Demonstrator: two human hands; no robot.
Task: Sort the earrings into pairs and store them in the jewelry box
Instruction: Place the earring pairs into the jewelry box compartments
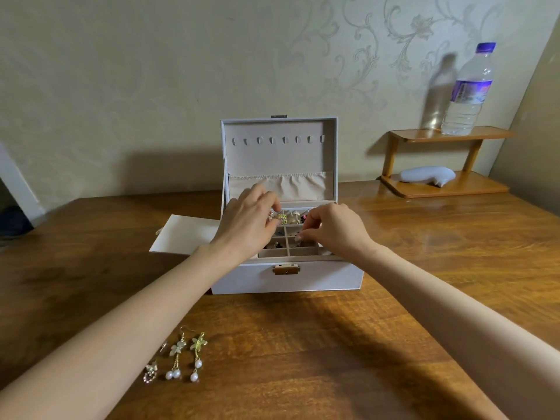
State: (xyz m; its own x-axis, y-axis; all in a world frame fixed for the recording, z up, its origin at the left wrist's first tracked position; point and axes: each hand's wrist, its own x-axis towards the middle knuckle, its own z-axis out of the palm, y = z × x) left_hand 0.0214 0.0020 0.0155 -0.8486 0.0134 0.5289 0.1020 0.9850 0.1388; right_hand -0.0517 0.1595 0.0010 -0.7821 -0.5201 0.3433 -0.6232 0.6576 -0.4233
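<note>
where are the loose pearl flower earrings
Head view, lower left: the two gold flower earrings with pearl drops lie on the brown wooden table, nearer than the white jewelry box, beside the left forearm.

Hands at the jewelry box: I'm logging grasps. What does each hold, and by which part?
Left hand pinches a small gold floral earring, part unclear. Right hand pinches inside the white jewelry box; what, cannot be told.

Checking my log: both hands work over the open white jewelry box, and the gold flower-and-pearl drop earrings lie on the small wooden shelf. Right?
Wrong place: the head view shows the gold flower-and-pearl drop earrings lying on the wooden table, beside the left forearm. The left hand and right hand work over the open white jewelry box.
</note>
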